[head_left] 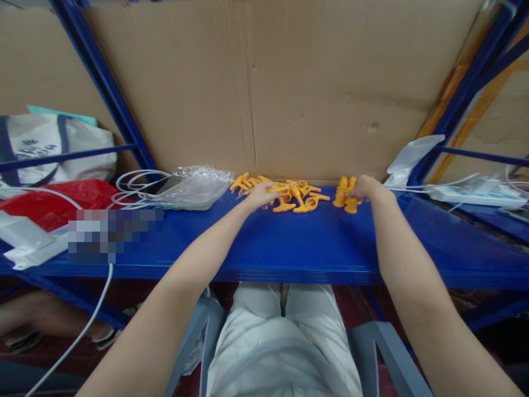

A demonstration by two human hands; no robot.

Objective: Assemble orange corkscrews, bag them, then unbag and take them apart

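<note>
A pile of yellow plastic pieces [308, 204], some with a round cup and a T-shaped handle, lies at the back of the blue shelf. My left hand [261, 196] is at the pile's left part, its fingers closed on a yellow plastic piece [281, 189]. To the right, several yellow plastic pieces [341, 193] stand upright in a close group. My right hand [366, 188] is against this group from the right, with curled fingers closed around one of the upright pieces; the fingertips are partly hidden. Small metallic bits [243, 191] show among the pieces at far left.
Clear plastic bags [198, 187] and coiled white cables [128, 184] lie left of the pile. A red bag [82, 198] and a power strip [37, 248] are farther left. Cardboard [289, 99] backs the blue shelf [297, 242]. Another person's leg [53, 314] shows below left.
</note>
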